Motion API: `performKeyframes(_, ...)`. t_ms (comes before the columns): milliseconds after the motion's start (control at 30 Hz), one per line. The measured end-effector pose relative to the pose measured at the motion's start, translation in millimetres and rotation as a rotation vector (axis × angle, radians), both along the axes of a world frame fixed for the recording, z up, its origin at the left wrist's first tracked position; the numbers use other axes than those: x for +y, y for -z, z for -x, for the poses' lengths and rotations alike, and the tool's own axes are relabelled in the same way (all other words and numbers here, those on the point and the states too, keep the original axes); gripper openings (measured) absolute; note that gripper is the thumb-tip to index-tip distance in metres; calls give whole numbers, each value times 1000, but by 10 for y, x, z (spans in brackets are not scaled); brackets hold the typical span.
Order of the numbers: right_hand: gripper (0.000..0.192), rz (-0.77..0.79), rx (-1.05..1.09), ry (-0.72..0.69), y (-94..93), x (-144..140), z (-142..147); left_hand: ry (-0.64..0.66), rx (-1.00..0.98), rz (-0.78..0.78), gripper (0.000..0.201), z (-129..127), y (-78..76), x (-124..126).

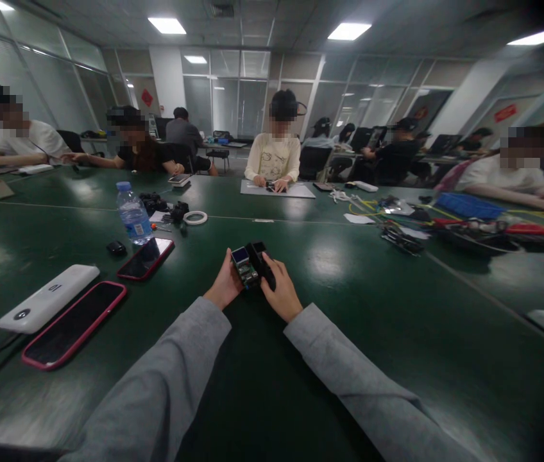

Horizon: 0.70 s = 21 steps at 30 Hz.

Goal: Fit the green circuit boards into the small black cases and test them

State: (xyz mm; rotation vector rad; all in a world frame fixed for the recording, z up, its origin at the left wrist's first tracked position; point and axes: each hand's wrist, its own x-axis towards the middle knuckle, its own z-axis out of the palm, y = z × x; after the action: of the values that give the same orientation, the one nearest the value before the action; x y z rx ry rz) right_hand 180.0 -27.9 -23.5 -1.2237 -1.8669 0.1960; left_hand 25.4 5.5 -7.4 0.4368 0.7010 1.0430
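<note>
My left hand [224,286] is closed around the edge of a small green circuit board with a little screen [247,271], its fingers partly hidden beneath. Against the board's right side lies a black oblong case piece [263,263], gripped by my right hand [282,289] with the fingers along its outer edge. The two parts are side by side and tilted, held just over the green table [349,359]. Whether they are joined, I cannot tell.
Left of my arms lie two red-cased phones [74,324] and a white power bank [48,298]. Beyond stand a water bottle [133,215] and a tape roll [195,217]. Cables and a blue tray [469,205] sit at the right. Other people [274,157] sit around the table.
</note>
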Motion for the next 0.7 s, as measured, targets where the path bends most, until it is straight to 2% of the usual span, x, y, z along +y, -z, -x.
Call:
performKeyframes(167, 58, 27, 27, 4, 14, 10, -10, 6, 6, -12, 52, -2, -9, -5)
performKeyframes(500, 56, -16, 32, 60, 51, 50, -52, 13, 27, -8, 56, -7, -40, -13)
performKeyframes(700, 59, -26, 72, 170, 75, 112, -114, 40, 31, -39, 61, 5, 1, 12)
